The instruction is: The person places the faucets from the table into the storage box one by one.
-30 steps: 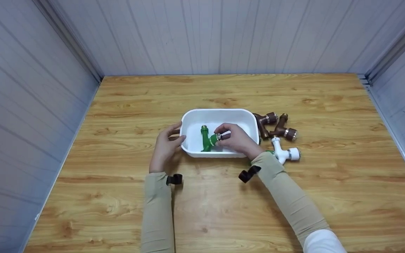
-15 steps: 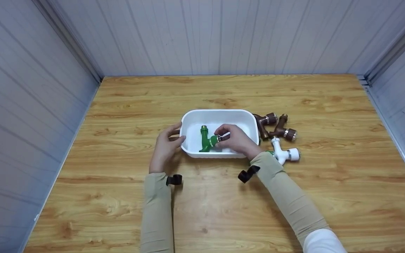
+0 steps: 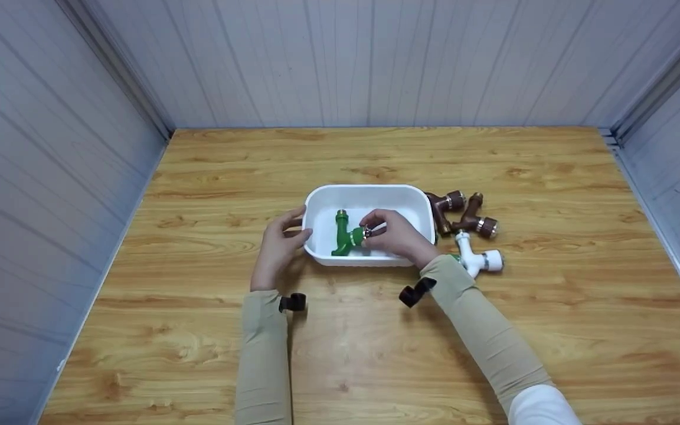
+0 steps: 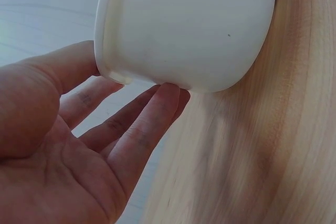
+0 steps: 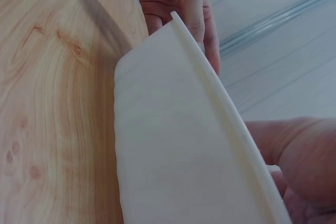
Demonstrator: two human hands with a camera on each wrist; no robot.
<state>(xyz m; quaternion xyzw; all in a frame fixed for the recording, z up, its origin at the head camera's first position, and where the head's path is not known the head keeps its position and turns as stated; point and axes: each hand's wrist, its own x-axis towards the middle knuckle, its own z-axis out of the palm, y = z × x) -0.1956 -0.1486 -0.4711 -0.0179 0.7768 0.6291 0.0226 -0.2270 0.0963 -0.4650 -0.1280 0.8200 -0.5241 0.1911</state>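
Observation:
In the head view a white plastic basin [image 3: 369, 187] stands on the wooden table. My left hand [image 3: 278, 248] holds its left end, thumb at the rim and fingers against the outer wall, as the left wrist view also shows. Inside the basin is a green faucet [image 3: 343, 236] with a brass threaded end pointing away. My right hand [image 3: 396, 236] reaches over the near rim and pinches the faucet at its knob end, which the fingers partly cover. The right wrist view shows mostly the basin's outer wall [image 5: 163, 119], and the faucet is hidden there.
Right of the basin lie two brown faucets [image 3: 474, 218] and a white faucet [image 3: 476, 257]. A bit of green shows beside the white one, mostly hidden by the right sleeve [image 3: 464, 289]. Pale panel walls [image 3: 340, 65] enclose the table's back and sides.
The green faucet has shifted slightly left in the basin, its spout end most of all. The right hand stays pinched on it, and the left hand keeps its place at the basin.

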